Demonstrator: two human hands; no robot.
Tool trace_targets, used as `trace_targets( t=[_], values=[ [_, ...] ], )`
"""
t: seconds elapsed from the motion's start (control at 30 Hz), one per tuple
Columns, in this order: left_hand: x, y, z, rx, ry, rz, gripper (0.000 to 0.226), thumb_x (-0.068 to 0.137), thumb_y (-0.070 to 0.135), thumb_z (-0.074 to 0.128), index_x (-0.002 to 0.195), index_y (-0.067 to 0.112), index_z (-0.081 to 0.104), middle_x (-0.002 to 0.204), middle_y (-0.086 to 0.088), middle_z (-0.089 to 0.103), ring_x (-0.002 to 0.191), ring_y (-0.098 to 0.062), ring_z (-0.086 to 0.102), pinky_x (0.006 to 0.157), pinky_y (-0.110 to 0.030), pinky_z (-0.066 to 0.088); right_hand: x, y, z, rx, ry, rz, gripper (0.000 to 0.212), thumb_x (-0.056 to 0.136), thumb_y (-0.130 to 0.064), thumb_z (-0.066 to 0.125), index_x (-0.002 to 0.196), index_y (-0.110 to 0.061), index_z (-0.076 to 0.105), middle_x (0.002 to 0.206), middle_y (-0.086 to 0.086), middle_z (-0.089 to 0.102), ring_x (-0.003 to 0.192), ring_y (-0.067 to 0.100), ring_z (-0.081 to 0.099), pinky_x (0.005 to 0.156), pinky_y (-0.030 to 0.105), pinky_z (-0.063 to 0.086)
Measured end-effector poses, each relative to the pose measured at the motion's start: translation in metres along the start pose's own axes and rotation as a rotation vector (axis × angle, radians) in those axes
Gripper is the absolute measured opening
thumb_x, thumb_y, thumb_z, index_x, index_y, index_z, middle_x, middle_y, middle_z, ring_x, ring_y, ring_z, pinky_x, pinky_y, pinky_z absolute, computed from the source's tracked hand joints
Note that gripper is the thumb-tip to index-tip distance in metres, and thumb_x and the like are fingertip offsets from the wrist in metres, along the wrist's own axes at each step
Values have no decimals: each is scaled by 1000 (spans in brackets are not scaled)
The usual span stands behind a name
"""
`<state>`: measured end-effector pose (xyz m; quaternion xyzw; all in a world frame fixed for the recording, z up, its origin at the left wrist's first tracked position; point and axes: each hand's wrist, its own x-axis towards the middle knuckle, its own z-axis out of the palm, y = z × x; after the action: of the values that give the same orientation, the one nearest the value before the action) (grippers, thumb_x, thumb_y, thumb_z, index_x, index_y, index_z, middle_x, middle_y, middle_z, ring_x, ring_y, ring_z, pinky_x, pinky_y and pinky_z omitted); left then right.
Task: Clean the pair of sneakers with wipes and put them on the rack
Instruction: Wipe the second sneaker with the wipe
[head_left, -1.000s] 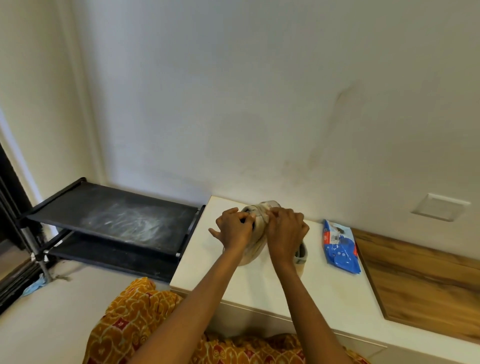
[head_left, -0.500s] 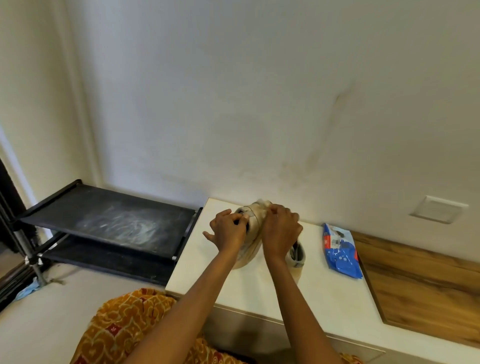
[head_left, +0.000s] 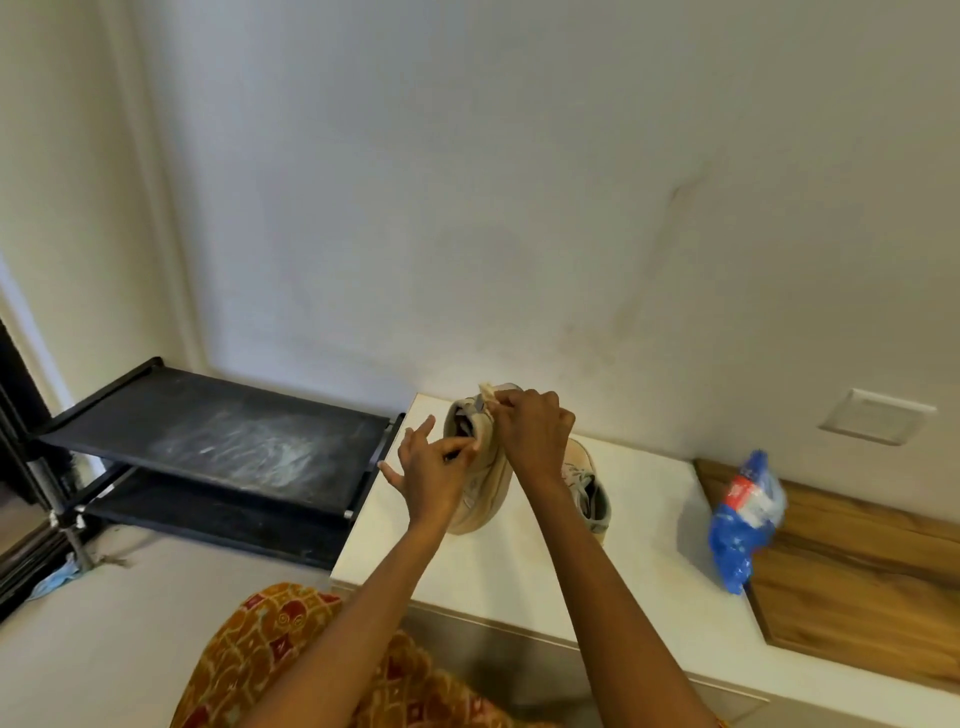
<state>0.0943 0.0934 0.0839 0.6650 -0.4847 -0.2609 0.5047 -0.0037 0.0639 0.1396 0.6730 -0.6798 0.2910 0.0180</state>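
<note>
Sneaker at frame centre, tipped up on the white bench, now shows its opening as the left hand pinches the collar, its grip shifted lower, while the right hand presses a wipe on the heel: cleaning continues.

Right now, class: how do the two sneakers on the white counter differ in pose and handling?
The held sneaker stands on end, gripped by both hands; the other sneaker lies on the counter untouched, partly hidden behind the right hand. Both look beige.
</note>
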Motion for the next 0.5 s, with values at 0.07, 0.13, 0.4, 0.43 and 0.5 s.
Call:
trace_targets(
  t=[0.07,0.13,0.4,0.43,0.5],
  values=[
    [2,-2,0,36,24,25,15,85,31,66,89,18,72,143,1,43,141,-19,20,111,-52,-11,1,-5,-1,-39,-28,-27,24,95,-25,44,106,-27,65,101,0,66,103,22,47,77,32,20],
    [6,-2,1,88,29,68,18,85,33,65,91,18,73,143,1,43,141,-19,20,111,-50,-11,-1,-8,-1,-68,-66,-54,25,97,-27,42,109,-26,64,104,0,64,104,21,47,79,32,22],
    [2,-5,3,159,89,151,15,86,32,65,88,19,72,146,-3,39,143,-23,15,111,-48,-14,-10,-17,8,-23,13,-23,26,96,-31,47,112,-24,67,103,0,68,102,20,50,84,33,28],
    [4,-4,1,171,97,159,14,85,31,66,87,19,72,145,-3,40,143,-24,16,111,-48,-14,-13,-19,9,-7,43,-29,25,95,-30,48,109,-23,68,100,0,68,100,21,50,83,32,27],
    [7,-3,-3,186,123,173,11,84,27,68,85,17,73,144,-3,42,142,-26,19,111,-48,-13,-22,-19,14,68,108,-65,18,92,-25,55,99,-20,71,92,0,69,94,23,52,79,31,26]
  ],
)
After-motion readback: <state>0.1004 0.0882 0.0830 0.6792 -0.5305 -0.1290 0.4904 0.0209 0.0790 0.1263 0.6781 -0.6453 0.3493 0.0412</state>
